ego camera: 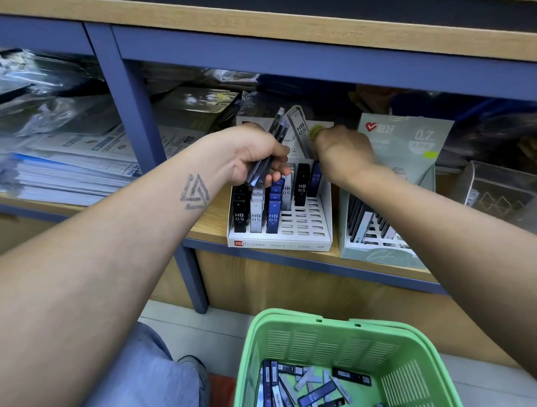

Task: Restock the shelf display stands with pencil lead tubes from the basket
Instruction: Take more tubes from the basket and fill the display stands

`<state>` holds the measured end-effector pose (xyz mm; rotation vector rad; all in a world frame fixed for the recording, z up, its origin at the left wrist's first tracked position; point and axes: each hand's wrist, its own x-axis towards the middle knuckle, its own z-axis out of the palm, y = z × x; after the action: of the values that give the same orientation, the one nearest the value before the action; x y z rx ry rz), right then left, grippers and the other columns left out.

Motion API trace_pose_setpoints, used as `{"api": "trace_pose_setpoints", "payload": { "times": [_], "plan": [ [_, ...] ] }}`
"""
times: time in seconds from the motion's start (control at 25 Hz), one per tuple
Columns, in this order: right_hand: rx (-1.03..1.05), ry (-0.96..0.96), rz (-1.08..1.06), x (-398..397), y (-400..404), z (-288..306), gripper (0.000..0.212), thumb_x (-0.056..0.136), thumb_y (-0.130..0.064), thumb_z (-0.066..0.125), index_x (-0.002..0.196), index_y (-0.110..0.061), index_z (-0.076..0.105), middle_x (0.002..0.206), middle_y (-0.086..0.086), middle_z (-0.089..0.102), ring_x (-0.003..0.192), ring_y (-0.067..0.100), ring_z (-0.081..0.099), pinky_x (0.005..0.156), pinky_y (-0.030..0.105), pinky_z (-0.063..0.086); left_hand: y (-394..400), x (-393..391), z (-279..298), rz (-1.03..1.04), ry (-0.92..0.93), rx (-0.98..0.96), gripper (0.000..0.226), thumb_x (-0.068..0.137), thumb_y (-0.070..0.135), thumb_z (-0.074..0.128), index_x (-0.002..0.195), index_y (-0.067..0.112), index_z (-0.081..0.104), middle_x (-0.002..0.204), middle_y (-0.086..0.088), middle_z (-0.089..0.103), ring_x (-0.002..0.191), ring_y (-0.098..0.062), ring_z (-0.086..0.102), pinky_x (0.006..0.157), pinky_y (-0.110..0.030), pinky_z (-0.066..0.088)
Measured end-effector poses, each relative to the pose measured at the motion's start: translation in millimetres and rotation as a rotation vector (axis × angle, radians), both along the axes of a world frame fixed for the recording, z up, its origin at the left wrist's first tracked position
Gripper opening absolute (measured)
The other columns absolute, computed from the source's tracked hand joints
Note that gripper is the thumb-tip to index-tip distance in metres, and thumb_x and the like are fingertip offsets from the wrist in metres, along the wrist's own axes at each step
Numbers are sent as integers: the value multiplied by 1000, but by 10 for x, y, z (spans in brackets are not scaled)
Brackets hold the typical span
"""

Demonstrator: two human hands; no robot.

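Now: bunch of lead tubes [270, 148] fanned upward in left hand [255, 155], fingers curled round it, above white display stand [280, 222]. One HB 0.5 tube [300, 131] tilted, top leaning to 11 o'clock, at right hand [342, 152]; right grip pointing away into stand's back rows, cannot tell if pinching it. Stand on wooden shelf [212, 219]: black, white, blue tubes upright in left columns, slots at 3 o'clock side mostly bare. Second pale green stand [384, 253] just beside at 3 o'clock, partly filled. Green basket [323, 339] on floor at 6 o'clock, loose tubes [315, 390] scattered inside. Paper stacks [70, 178] at 9 o'clock.
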<state>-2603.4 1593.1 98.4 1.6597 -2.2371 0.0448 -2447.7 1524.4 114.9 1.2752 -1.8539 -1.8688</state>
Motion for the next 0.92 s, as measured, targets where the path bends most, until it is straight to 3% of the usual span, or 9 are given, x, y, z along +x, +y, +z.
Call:
{"api": "trace_pose_setpoints", "payload": {
  "times": [0.4, 0.56, 0.64, 0.76, 0.8, 0.92],
  "plan": [
    [74, -152, -43, -10, -11, -34, 27, 88, -6, 64, 114, -10, 65, 114, 16, 63, 99, 37, 64, 75, 36, 51, 13, 35, -23, -9, -1, 29, 14, 105, 16, 48, 101, 5, 55, 58, -5, 67, 41, -11, 57, 37, -18, 43],
    [37, -231, -40, -17, -2, -2, 26, 87, -10, 63, 112, -15, 69, 114, 12, 66, 99, 33, 65, 75, 34, 51, 52, 72, 16, -25, 90, 161, 18, 106, 16, 43, 98, 6, 55, 78, -13, 74, 59, -19, 71, 50, -24, 57],
    [-104, -596, 4, 13, -20, 81, 25, 87, -7, 63, 106, -18, 74, 111, 8, 72, 100, 27, 68, 82, 34, 57, 63, 98, 35, -42, 126, 210, 19, 106, 16, 42, 101, 5, 57, 89, -16, 75, 68, -22, 74, 57, -27, 60],
    [-230, -1559, 66, 190, 30, 219, 14, 92, -4, 63, 101, -10, 72, 100, 9, 75, 87, 21, 71, 75, 28, 58, 52, 145, 43, -62, 140, 241, 23, 106, 17, 42, 108, 3, 61, 96, -16, 75, 75, -21, 74, 62, -29, 61],
    [-229, -1685, 71, 213, 41, 220, 12, 93, -5, 64, 102, -9, 71, 98, 9, 75, 83, 19, 71, 72, 26, 56, 53, 160, 49, -70, 140, 246, 25, 106, 17, 43, 110, 2, 62, 99, -17, 75, 77, -21, 75, 63, -29, 61],
    [-230, -1753, 79, 199, 28, 150, 16, 90, -8, 72, 105, -13, 71, 93, 3, 75, 75, 13, 68, 65, 22, 51, 94, 192, 70, -105, 143, 252, 24, 104, 17, 45, 112, 1, 61, 104, -20, 74, 82, -22, 75, 68, -32, 62]
  ]
}}
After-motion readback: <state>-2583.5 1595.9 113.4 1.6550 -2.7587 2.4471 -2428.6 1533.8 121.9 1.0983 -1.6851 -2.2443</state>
